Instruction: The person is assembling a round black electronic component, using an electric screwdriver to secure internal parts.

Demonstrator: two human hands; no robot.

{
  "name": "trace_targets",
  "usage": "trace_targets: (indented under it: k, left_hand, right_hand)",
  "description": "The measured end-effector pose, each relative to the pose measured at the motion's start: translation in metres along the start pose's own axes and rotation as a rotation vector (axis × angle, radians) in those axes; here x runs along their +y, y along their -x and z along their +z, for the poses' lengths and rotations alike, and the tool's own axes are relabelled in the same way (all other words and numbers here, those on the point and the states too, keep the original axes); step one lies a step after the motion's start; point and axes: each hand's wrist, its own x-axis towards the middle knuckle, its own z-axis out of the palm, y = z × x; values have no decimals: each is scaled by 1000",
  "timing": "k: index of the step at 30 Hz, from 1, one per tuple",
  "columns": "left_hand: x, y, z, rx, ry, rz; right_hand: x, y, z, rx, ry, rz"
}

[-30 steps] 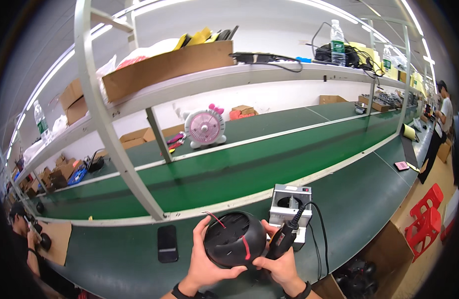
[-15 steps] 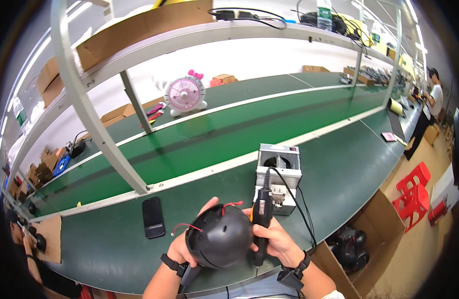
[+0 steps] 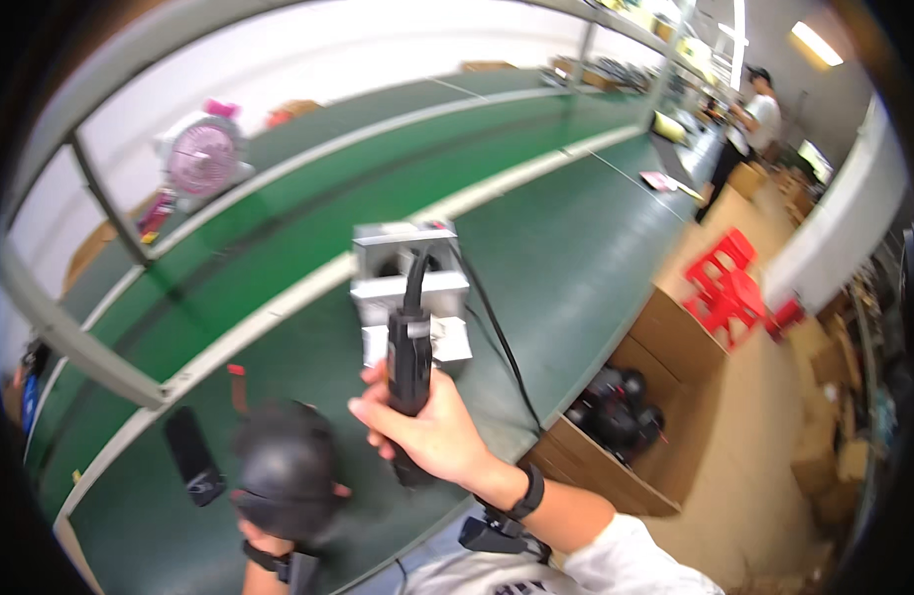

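Note:
My left hand [image 3: 264,537] is closed on a round black plastic shell [image 3: 286,466], held from below and mostly hidden by it. A red wire [image 3: 238,389] stands up beyond the shell; motion blurs both. In my right hand [image 3: 439,428], fingers wrapped round its body, is a black electric screwdriver [image 3: 409,362], roughly upright with its cord at the top. Its lower tip is blurred. Just behind the screwdriver stands a grey metal box-shaped device [image 3: 409,238] with a round dark opening, partly covered by the tool.
A dark phone [image 3: 191,456] lies left of the shell on the green bench [image 3: 536,248]. A pink-and-white fan [image 3: 203,157] stands at the back left. Right of the bench are a cardboard box [image 3: 685,347] of black shells, red stools [image 3: 725,283] and, farther off, another person [image 3: 759,119].
The view has swung right. My right hand has lifted the screwdriver away from the shell, in front of the metal device. My left hand keeps hold of the shell, which has turned.

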Motion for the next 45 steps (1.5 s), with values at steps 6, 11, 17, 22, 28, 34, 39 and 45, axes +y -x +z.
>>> trace_targets:
  k: [6,11,17,22,28,34,39,45]
  left_hand:
    - [-31,-27,-2,102,146,68]
    - [-38,-23,-1,123,99,35]
    - [-34,-6,-21,221,1,21]
    - [-35,-8,-25,185,67,14]
    - [-29,-17,-8,172,102,30]
    - [-23,-13,-7,223,19,24]
    - [-20,-20,3,242,59,37]
    - [-13,-12,13,293,59,-31]
  right_hand:
    - [-83,40,-19,33,117,-577]
    - [-102,24,-24,-32,94,-688]
    - [-71,-38,-10,-7,259,-737]
    - [-50,-67,-17,7,380,-698]
    - [-50,-72,-21,36,218,-581]
    - [-46,-58,-9,-42,36,-435]
    - [-59,-27,25,-181,-97,-564]
    - [-75,-13,60,-311,3,-668]
